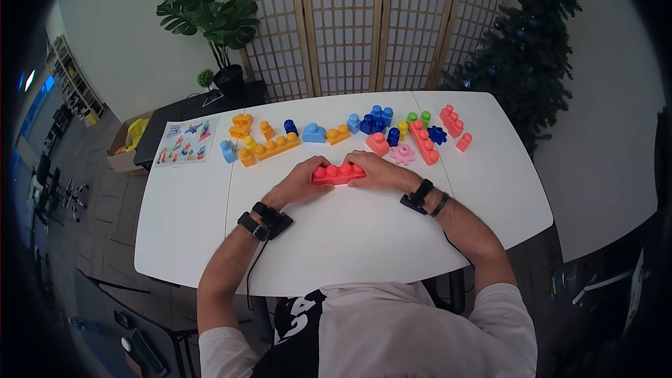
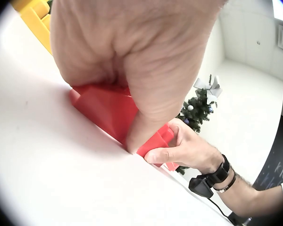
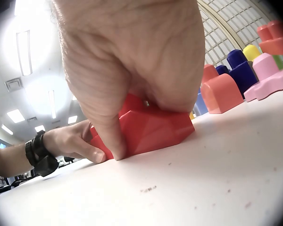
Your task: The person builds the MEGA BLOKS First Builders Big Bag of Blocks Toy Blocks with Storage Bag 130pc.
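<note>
On the white table (image 1: 343,238), a red toy building block (image 1: 338,176) with a row of studs on top lies in front of the person. The left hand (image 1: 306,180) grips its left end, thumb along the near side. At its right end the right hand (image 1: 383,172) holds on in the same way. Seen from the left wrist, the sloped red side (image 2: 108,110) sits at the tabletop under the palm. The right wrist view shows the angled end (image 3: 153,129) between thumb and fingers. The palms hide parts of the block.
Beyond the hands lie several loose blocks, among them a long yellow block (image 1: 278,147), a coral block (image 1: 378,143), a pink gear (image 1: 402,155), a long red block (image 1: 424,143) and dark blue blocks (image 1: 372,124). A printed picture sheet (image 1: 183,144) lies at the left.
</note>
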Motion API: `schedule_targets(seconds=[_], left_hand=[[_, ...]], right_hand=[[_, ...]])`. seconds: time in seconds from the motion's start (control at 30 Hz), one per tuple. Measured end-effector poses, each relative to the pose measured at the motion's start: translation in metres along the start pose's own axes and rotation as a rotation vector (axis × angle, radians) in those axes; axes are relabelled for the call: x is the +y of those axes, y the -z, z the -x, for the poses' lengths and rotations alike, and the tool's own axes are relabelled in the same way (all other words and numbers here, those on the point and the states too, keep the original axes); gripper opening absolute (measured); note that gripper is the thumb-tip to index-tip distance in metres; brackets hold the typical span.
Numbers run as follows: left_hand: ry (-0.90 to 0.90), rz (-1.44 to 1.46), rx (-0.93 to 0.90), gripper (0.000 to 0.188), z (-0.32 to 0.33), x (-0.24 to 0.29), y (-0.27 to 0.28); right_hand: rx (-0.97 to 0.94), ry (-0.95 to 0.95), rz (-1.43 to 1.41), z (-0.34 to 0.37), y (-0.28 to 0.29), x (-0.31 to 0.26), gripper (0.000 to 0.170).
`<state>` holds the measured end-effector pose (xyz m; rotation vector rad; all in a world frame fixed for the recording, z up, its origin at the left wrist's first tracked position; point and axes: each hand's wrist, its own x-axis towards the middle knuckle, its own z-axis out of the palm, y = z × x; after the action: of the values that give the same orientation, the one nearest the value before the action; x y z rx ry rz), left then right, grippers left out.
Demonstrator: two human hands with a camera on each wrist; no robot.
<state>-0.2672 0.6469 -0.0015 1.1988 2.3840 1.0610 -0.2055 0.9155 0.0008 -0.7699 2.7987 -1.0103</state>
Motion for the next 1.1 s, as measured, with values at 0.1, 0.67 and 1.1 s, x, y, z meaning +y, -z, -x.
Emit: schedule_targets(seconds=[0.1, 0.67, 1.1], left_hand=[[0.044, 0.03, -0.001, 0.053, 0.001, 0.005, 0.001], [-0.1, -0.059, 0.243, 0.095, 0.019, 0.035, 0.033], [-0.001, -0.118, 0.408, 0.094, 0.061, 0.02, 0.082]], right_hand=[[0.004, -0.006, -0.003, 0.002, 0.002, -0.004, 0.041], [0.288, -0.036, -0.008, 0.024, 0.042, -0.04, 0.042], [0.512, -0.665, 0.54, 0.118, 0.064, 0.059, 0.044]])
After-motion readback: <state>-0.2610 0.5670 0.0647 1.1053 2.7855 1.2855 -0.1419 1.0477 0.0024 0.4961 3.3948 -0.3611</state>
